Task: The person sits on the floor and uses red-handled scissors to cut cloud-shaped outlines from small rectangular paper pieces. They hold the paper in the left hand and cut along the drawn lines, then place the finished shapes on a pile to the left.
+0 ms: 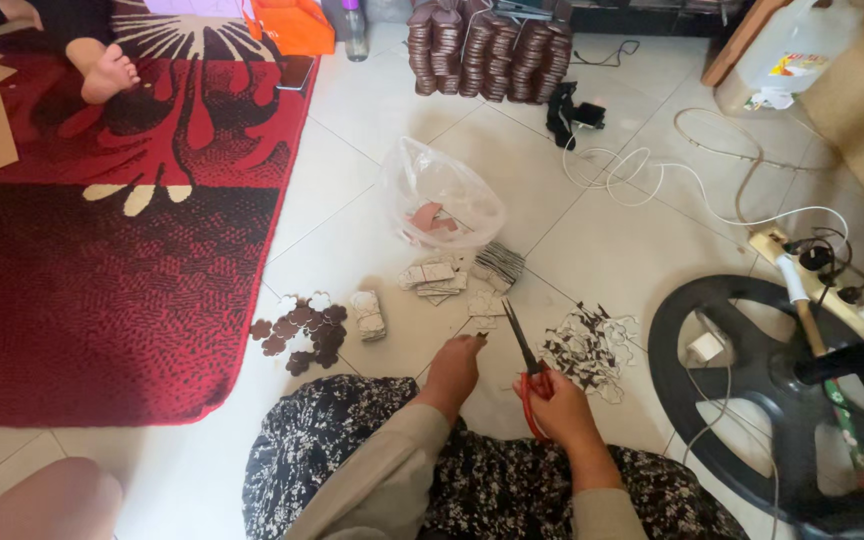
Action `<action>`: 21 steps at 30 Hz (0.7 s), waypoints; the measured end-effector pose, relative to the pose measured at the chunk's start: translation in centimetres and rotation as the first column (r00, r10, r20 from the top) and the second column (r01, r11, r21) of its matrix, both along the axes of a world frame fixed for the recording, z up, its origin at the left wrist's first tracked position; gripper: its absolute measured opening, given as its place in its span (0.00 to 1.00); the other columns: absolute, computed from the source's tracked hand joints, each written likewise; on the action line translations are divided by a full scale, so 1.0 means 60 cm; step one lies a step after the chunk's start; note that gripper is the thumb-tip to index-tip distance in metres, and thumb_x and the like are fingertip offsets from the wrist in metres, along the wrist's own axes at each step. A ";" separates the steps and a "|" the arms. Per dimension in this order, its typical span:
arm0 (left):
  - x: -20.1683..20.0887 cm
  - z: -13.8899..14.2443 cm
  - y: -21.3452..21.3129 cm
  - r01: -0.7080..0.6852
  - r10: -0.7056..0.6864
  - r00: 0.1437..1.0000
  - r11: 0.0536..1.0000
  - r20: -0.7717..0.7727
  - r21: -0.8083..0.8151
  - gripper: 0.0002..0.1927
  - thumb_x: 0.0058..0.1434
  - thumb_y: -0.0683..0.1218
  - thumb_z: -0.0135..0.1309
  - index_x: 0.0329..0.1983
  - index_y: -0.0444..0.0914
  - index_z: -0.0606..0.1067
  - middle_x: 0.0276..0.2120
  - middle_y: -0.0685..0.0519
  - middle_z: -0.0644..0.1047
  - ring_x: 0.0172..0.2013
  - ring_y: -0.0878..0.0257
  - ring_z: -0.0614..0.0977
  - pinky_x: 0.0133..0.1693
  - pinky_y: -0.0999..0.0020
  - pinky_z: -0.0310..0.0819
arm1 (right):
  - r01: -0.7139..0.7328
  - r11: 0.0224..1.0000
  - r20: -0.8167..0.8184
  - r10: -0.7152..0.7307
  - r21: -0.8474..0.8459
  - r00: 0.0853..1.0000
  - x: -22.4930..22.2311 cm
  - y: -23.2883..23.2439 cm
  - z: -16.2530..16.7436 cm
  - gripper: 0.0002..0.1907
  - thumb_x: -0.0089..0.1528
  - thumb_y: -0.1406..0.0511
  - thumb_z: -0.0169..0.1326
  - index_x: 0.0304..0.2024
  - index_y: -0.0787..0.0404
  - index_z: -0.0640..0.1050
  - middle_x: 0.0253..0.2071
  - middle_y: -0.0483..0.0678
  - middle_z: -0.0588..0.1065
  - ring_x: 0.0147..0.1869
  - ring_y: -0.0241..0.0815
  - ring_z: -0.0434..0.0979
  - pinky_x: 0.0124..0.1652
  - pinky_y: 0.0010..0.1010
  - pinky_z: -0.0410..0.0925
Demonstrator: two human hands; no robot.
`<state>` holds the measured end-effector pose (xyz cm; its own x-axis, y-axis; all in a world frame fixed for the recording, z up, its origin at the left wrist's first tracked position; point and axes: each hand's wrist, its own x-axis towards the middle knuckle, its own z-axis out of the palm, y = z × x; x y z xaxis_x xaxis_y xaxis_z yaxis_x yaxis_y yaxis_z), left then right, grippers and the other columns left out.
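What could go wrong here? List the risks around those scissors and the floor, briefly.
1. The right hand holds red-handled scissors with the blades pointing toward the left hand, which pinches a small piece close by; a slip might nick the fingers.
2. Offcuts lie loose on the tiles and could scatter or mix with the brown cut shapes.
3. White cables trail near the fan base; they could snag.

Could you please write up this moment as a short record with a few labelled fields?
Setting: white tiled floor beside a red patterned rug
Left hand: pinches a small brown piece
Right hand: grips red-handled scissors, blades pointing away
Ahead: clear plastic bag holding pinkish pieces; stacks of brown discs
Floor, left: pile of brown cut-outs
Floor, right: scattered offcuts; black fan base
Other person: bare foot on the rug
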<state>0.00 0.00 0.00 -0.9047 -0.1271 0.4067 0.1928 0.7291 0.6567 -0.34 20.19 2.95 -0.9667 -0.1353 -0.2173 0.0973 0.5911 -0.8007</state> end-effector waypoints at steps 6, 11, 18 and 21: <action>-0.032 0.022 0.013 -0.135 0.042 0.984 0.800 0.171 0.584 0.32 0.60 0.35 0.58 0.68 0.42 0.71 0.33 0.46 0.76 0.33 0.63 0.76 0.38 0.70 0.73 | 0.036 0.978 -0.046 -0.046 -0.208 0.998 -0.013 0.034 -0.001 0.18 0.62 0.54 0.62 0.36 0.63 0.79 0.26 0.43 0.72 0.30 0.34 0.67 0.32 0.27 0.63; -0.093 0.055 -0.008 0.038 -0.102 0.995 0.358 -0.001 0.933 0.35 0.60 0.33 0.52 0.69 0.46 0.59 0.41 0.52 0.81 0.38 0.68 0.79 0.41 0.74 0.73 | 0.109 0.771 0.126 -0.037 -0.628 0.991 -0.054 0.029 -0.006 0.12 0.65 0.56 0.57 0.40 0.58 0.77 0.25 0.40 0.66 0.24 0.30 0.61 0.25 0.23 0.56; -0.100 0.109 -0.002 0.404 -0.275 0.911 0.445 -0.308 0.799 0.14 0.59 0.27 0.51 0.42 0.37 0.76 0.66 0.45 0.72 0.64 0.57 0.75 0.62 0.64 0.70 | 0.150 0.577 0.169 -0.021 -0.803 0.985 -0.075 0.015 0.064 0.14 0.67 0.57 0.53 0.38 0.63 0.73 0.32 0.48 0.74 0.24 0.32 0.67 0.24 0.24 0.62; -0.083 0.141 0.031 0.413 -0.282 0.909 0.699 -0.306 0.584 0.17 0.52 0.26 0.55 0.36 0.39 0.78 0.67 0.45 0.71 0.71 0.51 0.67 0.67 0.59 0.63 | 0.170 0.516 0.157 -0.071 -0.839 0.985 -0.071 0.041 0.094 0.08 0.64 0.60 0.53 0.39 0.58 0.72 0.34 0.47 0.78 0.23 0.29 0.64 0.23 0.22 0.60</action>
